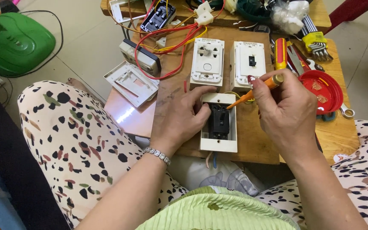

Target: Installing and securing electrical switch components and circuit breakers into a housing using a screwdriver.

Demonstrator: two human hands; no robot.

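A white electrical box point(230, 140) with a black switch module point(219, 122) inside lies on a wooden board point(252, 140). My left hand point(183, 115) grips the box's left side, thumb at its top edge. An orange-handled screwdriver point(258, 88) is held in my right hand point(287, 111), its tip touching the top right of the black module. Two white switch and socket units, one point(207, 61) with round holes and one point(249, 59) with a black toggle, stand just behind the box.
Red and yellow wires point(173, 40), a white cover plate point(131, 83), a red lid point(326, 90) with small parts, hex keys point(316, 44) and pliers crowd the low wooden table point(341, 136). A green fan base point(11, 42) sits on the floor at left.
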